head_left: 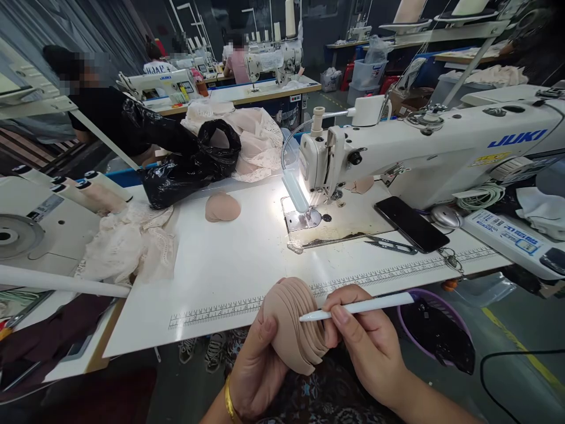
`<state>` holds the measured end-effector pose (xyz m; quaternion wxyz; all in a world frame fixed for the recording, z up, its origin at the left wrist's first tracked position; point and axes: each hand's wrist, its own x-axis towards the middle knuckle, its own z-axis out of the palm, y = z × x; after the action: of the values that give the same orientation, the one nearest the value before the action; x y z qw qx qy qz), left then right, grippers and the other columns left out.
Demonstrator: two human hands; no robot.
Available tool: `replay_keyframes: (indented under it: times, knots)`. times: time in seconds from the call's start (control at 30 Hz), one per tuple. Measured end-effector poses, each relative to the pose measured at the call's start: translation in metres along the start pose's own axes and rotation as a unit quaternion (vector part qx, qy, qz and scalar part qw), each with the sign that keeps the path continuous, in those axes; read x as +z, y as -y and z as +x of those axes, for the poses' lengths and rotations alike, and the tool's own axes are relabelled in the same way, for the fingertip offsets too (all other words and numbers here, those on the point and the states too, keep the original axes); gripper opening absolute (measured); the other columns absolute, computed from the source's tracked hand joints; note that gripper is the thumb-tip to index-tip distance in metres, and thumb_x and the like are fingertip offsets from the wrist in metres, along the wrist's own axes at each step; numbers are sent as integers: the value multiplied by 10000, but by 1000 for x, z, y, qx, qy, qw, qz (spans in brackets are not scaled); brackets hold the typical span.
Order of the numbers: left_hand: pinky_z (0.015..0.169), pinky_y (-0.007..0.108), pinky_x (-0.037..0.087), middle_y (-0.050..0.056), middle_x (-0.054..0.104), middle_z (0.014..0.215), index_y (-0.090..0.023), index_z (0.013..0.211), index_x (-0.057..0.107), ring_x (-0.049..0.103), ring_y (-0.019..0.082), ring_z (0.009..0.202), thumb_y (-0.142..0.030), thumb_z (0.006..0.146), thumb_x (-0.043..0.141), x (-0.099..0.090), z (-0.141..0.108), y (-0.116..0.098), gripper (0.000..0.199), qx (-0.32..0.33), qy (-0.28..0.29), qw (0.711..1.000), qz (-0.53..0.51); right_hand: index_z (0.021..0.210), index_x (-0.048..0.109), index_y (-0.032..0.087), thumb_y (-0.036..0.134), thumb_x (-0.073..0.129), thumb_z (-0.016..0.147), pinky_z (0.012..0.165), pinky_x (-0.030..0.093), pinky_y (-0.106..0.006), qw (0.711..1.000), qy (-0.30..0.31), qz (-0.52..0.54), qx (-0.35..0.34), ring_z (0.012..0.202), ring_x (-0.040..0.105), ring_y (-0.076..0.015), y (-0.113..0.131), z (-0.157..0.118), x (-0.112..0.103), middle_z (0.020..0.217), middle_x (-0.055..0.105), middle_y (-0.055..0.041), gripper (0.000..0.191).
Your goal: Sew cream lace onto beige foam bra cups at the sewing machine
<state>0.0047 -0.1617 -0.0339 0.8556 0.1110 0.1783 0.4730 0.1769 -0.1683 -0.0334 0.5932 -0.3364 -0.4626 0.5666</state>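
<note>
A fanned stack of beige fabric bra pads (293, 324) is gripped in my left hand (260, 365), thumb on the front piece. My right hand (371, 347) pinches a white pen (375, 304), its tip pointing left against the edges of the stack. Right-hand fingers also reach the stack's right side, though some are hidden behind it. Both hands are just off the table's front edge, by a printed ruler strip (247, 306). Farther back on the white table (212, 265) lies a smaller pile of beige pads (223, 207).
A JUKI sewing machine (424, 147) stands at the right, its lamp lit. Before it lie thread snips (391, 245) and a black phone (411, 224). Lace fabric (128, 241) and a black plastic bag (176, 176) sit left. A purple bin (408, 321) stands below. Other people sit behind.
</note>
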Motion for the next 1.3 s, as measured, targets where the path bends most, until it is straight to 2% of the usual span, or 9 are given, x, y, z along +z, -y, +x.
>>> replay_keyframes:
  times: [0.17, 0.3, 0.57, 0.77, 0.93, 1.07, 1.2, 1.3]
  knots:
    - [1031, 421, 541, 143, 697, 1322, -206, 1427, 608, 651, 298, 1207, -341, 963, 677, -5, -2, 0, 488, 5, -41, 999, 5, 1078, 653, 244, 324, 502, 1079, 620, 454, -236, 1000, -9, 22, 3, 631, 564, -110, -1, -1, -1, 675, 614, 31, 171]
    - [1061, 451, 514, 137, 710, 1288, -210, 1456, 577, 642, 319, 1214, -349, 935, 717, -7, -2, 1, 557, 6, -54, 998, 18, 1072, 652, 249, 312, 506, 1078, 631, 458, -237, 1000, -2, 12, 2, 642, 566, -109, -2, -1, 0, 686, 613, 32, 159]
    - [1037, 448, 531, 148, 704, 1290, -195, 1426, 601, 646, 323, 1202, -367, 928, 722, -4, -1, 0, 541, 0, -59, 998, 32, 1091, 651, 259, 299, 492, 1083, 641, 471, -235, 1000, 4, 13, -16, 641, 572, -104, 0, -1, 0, 688, 614, 35, 164]
    - [1092, 465, 490, 140, 697, 1306, -203, 1436, 590, 634, 317, 1224, -346, 945, 702, -6, 0, 1, 524, 7, -60, 998, 23, 1103, 654, 254, 292, 485, 1084, 648, 483, -248, 999, 27, -2, -22, 654, 589, -114, -1, -1, 1, 704, 626, 24, 174]
    - [1032, 433, 534, 141, 739, 1208, -167, 1353, 660, 686, 293, 1119, -355, 956, 683, -4, 0, 1, 440, 2, -41, 999, 26, 1099, 657, 247, 272, 486, 1081, 637, 480, -263, 999, 17, -10, -27, 641, 585, -122, -1, -3, 1, 698, 628, 17, 174]
    - [1094, 479, 481, 145, 735, 1213, -165, 1390, 633, 665, 321, 1167, -372, 950, 688, -2, 0, 2, 489, 5, -52, 998, 40, 1110, 662, 259, 272, 474, 1082, 633, 473, -291, 999, 45, 1, -27, 655, 583, -141, -1, -5, 2, 721, 622, 5, 191]
    - [1141, 500, 433, 151, 694, 1307, -173, 1445, 587, 604, 343, 1264, -393, 944, 692, -8, -2, 1, 557, 3, -72, 996, 47, 1186, 647, 294, 295, 461, 1088, 731, 493, -304, 999, 11, -10, -47, 753, 598, -151, 2, 1, -8, 798, 630, 0, 210]
    - [1171, 432, 408, 113, 633, 1420, -211, 1418, 616, 526, 310, 1361, -382, 939, 700, -13, -3, 1, 515, 11, -88, 995, 46, 1224, 623, 313, 328, 503, 1073, 849, 495, -308, 995, -2, -98, -7, 927, 611, -172, 10, 13, -16, 958, 645, -18, 193]
